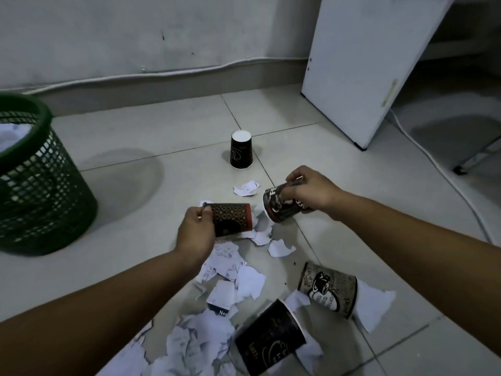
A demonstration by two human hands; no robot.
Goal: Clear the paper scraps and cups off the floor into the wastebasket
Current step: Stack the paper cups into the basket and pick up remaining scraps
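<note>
Left grip [196, 230] curled round 1 cup [232, 219], right grip [306, 192] round another [282, 206], probably both lifted; wastebasket [40, 183] well left of the nearer left grip.

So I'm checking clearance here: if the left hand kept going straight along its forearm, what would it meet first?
Probably the paper scrap just beyond the cup that the left hand holds, then the upside-down cup farther on. Depth is unclear from this one view, and the hand may pass above the scrap.

An office corner, likely — tiled floor [168, 137], white desk panel [371, 63] (cable [135, 76] along the wall), mesh wastebasket [40, 185].
</note>
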